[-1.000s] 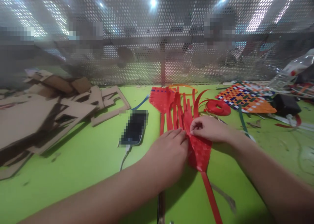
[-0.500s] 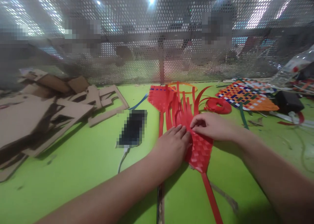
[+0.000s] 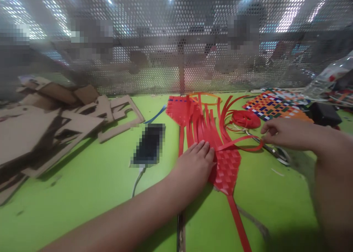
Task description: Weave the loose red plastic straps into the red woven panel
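A red woven piece (image 3: 226,167) lies on the green table, its loose red strips fanning toward the back. My left hand (image 3: 194,165) rests flat on its left side, fingers spread a little. To the right, my right hand (image 3: 284,134) is closed in a pinch on a red strip (image 3: 245,138) that runs out from the weave and loops beside the fingertips. A roll of red strip (image 3: 246,119) sits behind, between the weave and my right hand. Metal scissors (image 3: 278,154) lie just below my right hand.
Cardboard pieces (image 3: 33,130) are piled at the left. A phone (image 3: 149,143) with a white cable lies left of centre. Behind are a second red woven piece (image 3: 179,110), a multicoloured weave (image 3: 273,105), a black block (image 3: 324,114), a plastic bottle (image 3: 328,75) and a perforated screen (image 3: 154,75).
My right hand has moved right, away from the weave, drawing a red strip out sideways. The scissors have come into view. My left hand has stayed in place.
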### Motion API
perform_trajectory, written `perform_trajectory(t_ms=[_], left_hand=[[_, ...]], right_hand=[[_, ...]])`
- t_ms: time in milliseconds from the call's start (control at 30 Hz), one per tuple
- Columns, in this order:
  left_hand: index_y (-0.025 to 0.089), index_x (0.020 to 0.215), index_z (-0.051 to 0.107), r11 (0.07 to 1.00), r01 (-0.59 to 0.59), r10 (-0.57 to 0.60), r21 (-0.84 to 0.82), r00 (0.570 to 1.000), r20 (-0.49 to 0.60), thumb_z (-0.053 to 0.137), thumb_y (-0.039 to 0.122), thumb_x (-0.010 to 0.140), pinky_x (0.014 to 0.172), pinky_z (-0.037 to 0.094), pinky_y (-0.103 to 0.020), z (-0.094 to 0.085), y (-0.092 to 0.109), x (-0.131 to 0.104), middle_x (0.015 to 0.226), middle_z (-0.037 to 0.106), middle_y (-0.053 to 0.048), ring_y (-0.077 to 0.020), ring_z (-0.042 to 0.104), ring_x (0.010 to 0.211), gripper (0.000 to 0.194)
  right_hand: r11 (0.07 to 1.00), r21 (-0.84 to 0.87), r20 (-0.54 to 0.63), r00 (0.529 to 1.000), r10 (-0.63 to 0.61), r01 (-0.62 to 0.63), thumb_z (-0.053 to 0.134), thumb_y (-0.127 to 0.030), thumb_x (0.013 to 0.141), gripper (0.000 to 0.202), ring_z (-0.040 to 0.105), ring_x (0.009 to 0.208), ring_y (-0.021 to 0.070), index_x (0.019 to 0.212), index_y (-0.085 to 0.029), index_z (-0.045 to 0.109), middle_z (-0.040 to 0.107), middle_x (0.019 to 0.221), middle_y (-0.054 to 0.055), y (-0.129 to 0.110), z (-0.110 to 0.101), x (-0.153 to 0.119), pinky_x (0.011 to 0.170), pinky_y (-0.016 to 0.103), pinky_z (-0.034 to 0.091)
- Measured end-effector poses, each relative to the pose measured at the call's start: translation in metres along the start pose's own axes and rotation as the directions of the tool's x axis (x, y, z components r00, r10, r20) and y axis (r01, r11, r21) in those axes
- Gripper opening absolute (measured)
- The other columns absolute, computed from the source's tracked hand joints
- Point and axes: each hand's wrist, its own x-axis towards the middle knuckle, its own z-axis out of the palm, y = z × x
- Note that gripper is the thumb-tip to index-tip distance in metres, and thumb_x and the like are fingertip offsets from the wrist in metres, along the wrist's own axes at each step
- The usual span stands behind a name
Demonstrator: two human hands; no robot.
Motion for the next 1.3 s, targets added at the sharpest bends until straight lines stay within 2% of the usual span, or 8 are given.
perform_trajectory(t_ms=[167,400,500,667,767,900,1033,1300], left_hand=[[0.005,0.157,0.054,1.0,0.012,-0.012,-0.01,1.0,-0.025,0.036,0.033,0.117,0.13,0.037,-0.051,0.001,0.0,0.0,0.167,0.047,-0.02,-0.0341,0.045,0.157,0.052],[0.006,0.159,0.053,1.0,0.012,-0.012,-0.01,0.999,-0.03,0.037,0.034,0.117,0.131,0.036,-0.05,0.001,0.001,-0.001,0.168,0.047,-0.019,-0.0343,0.044,0.157,0.052],[0.006,0.158,0.053,1.0,0.002,-0.003,-0.01,1.0,-0.03,0.037,0.033,0.117,0.132,0.034,-0.049,0.001,0.001,-0.001,0.168,0.047,-0.019,-0.0337,0.044,0.158,0.052],[0.005,0.159,0.051,1.0,0.009,-0.009,-0.015,1.0,-0.004,0.035,0.032,0.117,0.133,0.033,-0.05,0.0,0.002,0.0,0.168,0.046,-0.019,-0.0343,0.041,0.159,0.052],[0.006,0.16,0.05,0.999,0.022,-0.022,-0.033,1.0,0.01,0.033,0.033,0.118,0.134,0.031,-0.05,0.0,0.001,0.0,0.169,0.045,-0.019,-0.0334,0.04,0.16,0.053],[0.006,0.161,0.05,0.998,0.032,-0.031,-0.053,0.999,0.007,0.035,0.033,0.117,0.134,0.031,-0.05,0.001,0.002,0.0,0.17,0.044,-0.019,-0.0331,0.04,0.16,0.053],[0.007,0.159,0.052,0.998,0.03,-0.031,-0.056,0.999,-0.015,0.037,0.034,0.117,0.135,0.03,-0.05,0.002,0.003,-0.001,0.169,0.044,-0.019,-0.0333,0.04,0.16,0.052],[0.006,0.158,0.054,0.999,0.021,-0.024,-0.047,0.998,-0.051,0.04,0.031,0.116,0.133,0.033,-0.05,0.003,0.002,-0.002,0.167,0.047,-0.019,-0.0349,0.04,0.159,0.051]], right_hand=[[0.998,0.007,0.188,0.981,0.054,-0.056,0.062,-0.007,0.07,0.018,0.065,0.06,0.0199,0.063,-0.023,0.067,0.074,0.065,0.007,-0.017,0.014,0.009,0.057,0.033,0.04],[0.98,0.023,0.021,0.98,0.198,-0.199,0.071,-0.028,0.076,0.027,0.065,0.063,0.025,0.102,-0.026,0.06,0.073,0.074,0.003,-0.005,-0.004,0.011,0.057,0.034,0.043],[0.94,0.328,-0.086,0.987,0.134,-0.099,0.068,-0.039,0.084,0.034,0.062,0.064,0.0234,0.116,-0.029,0.061,0.07,0.079,0.002,-0.007,-0.016,0.008,0.057,0.035,0.046],[0.231,0.962,-0.168,0.983,0.07,0.148,0.078,-0.03,0.076,0.019,0.055,0.071,0.0174,0.093,-0.024,0.076,0.06,0.082,0.003,-0.042,-0.021,0.0,0.062,0.032,0.05],[0.051,0.993,-0.107,0.993,-0.057,0.109,0.09,-0.03,0.073,0.028,0.052,0.069,0.0153,0.098,-0.024,0.077,0.054,0.079,0.0,-0.064,-0.013,-0.005,0.059,0.03,0.047],[0.098,0.987,-0.099,0.962,-0.256,0.127,0.099,-0.049,0.072,0.048,0.047,0.06,0.0113,0.105,-0.025,0.073,0.051,0.073,-0.004,-0.086,0.005,-0.008,0.052,0.027,0.038],[0.268,0.956,-0.048,0.968,-0.245,0.115,0.072,-0.074,0.092,0.053,0.052,0.059,0.0134,0.094,-0.02,0.071,0.05,0.067,-0.004,-0.099,0.023,0.0,0.053,0.028,0.041],[0.295,0.955,0.087,0.956,-0.281,0.0,0.079,-0.063,0.092,0.043,0.056,0.065,0.0139,0.086,-0.022,0.067,0.062,0.077,0.0,-0.096,0.047,0.012,0.058,0.028,0.045]])
